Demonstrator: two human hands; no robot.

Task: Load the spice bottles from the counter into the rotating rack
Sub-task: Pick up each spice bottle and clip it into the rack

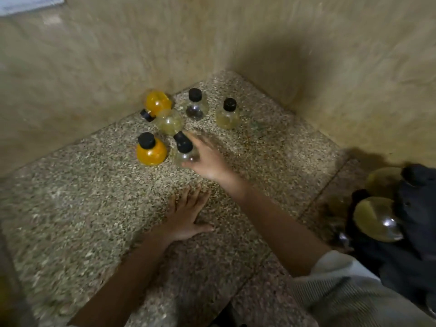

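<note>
Several round spice bottles with black caps stand or lie in the counter's back corner. An orange bottle stands upright, and a second orange bottle lies on its side beside a lying pale bottle. A clear bottle with dark spice and a pale yellow bottle stand behind. My right hand reaches onto a clear bottle, thumb below it and blurred, straight fingers beside its cap. My left hand rests flat on the counter. The dark rack is at the right edge.
The speckled stone counter meets two beige walls at a corner behind the bottles. The rack holds two yellowish bottles on its left side. A pale ribbed sleeve covers my right upper arm at the lower right.
</note>
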